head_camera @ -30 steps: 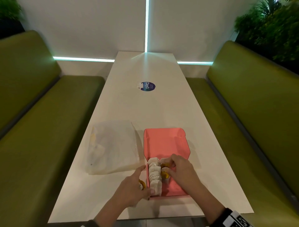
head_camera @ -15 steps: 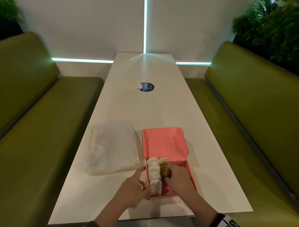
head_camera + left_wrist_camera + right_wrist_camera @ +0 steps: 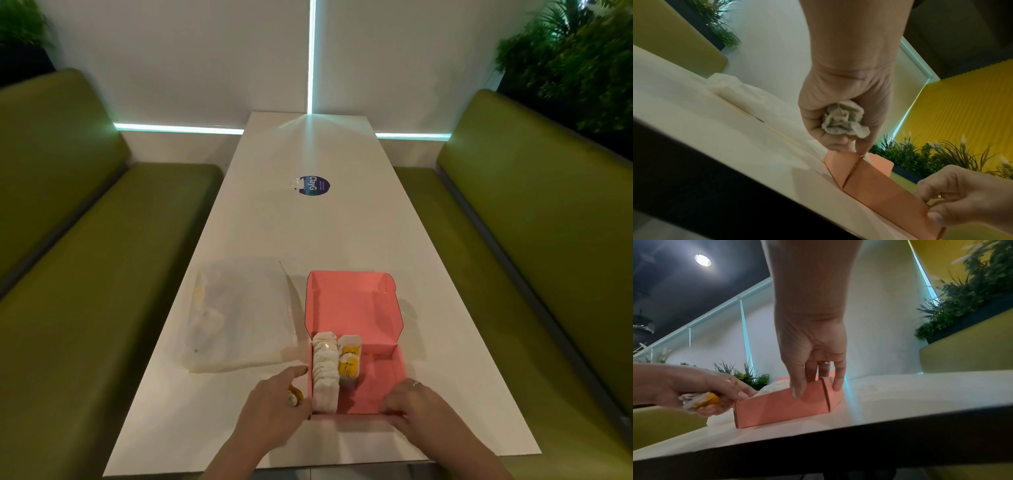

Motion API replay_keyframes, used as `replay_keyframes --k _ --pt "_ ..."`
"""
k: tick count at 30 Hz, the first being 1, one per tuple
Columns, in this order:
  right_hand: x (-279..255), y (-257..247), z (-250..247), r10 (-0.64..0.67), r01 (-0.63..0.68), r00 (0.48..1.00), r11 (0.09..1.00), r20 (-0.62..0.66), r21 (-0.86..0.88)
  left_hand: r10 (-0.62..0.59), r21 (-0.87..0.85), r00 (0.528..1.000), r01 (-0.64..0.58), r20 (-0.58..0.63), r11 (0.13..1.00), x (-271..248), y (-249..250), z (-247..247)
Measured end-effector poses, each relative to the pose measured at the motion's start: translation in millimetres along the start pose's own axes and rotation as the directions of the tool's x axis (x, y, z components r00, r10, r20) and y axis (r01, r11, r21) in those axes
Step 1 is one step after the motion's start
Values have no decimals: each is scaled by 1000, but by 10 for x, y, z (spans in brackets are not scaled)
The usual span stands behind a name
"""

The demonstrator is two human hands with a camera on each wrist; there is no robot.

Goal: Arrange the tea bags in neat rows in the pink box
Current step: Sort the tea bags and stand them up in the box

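Pink box (image 3: 383, 377) — open, at the table's (image 3: 325, 240) near edge; one full row, a second begun. Your left hand (image 3: 274, 414) clutches spare tea bags (image 3: 842, 121); your right hand (image 3: 416, 407) pinches the near right corner. Next, probably — feed bags into row two.

I am seeing two bare forearms with no sleeves showing. The right hand (image 3: 416, 406) is wearing a ring (image 3: 416, 383) on one finger.

Pink box (image 3: 352, 308) on white table (image 3: 308, 240). Tea bags (image 3: 325, 370) white, some with yellow tags (image 3: 349, 363). Benches (image 3: 102, 274) olive green; round sticker (image 3: 314, 185) dark blue.
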State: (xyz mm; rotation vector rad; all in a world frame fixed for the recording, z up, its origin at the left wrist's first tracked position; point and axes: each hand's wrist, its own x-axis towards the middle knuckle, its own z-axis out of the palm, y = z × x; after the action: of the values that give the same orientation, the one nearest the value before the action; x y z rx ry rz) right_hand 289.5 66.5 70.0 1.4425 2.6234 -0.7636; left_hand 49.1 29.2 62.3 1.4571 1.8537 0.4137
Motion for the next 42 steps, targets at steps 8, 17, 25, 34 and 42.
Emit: replay_keyframes --k 8,17,25,34,42 --pt "267 24 30 -30 24 993 998 -117 -52 -23 -34 996 20 -81 999 128 15 -96" --pt "33 -523 -449 34 141 932 884 -361 446 194 -592 980 -132 42 795 -198 416 -309" --pt "-1 -889 -684 -66 238 941 826 -332 511 425 -764 887 -145 181 629 -371 598 -354" --pt "-20 -822 -702 91 301 855 714 -510 632 327 -811 937 -98 120 577 -423 643 -348" --pt "-97 -815 -666 -89 433 814 752 -575 497 261 -828 965 -160 -17 538 -447 760 -314"
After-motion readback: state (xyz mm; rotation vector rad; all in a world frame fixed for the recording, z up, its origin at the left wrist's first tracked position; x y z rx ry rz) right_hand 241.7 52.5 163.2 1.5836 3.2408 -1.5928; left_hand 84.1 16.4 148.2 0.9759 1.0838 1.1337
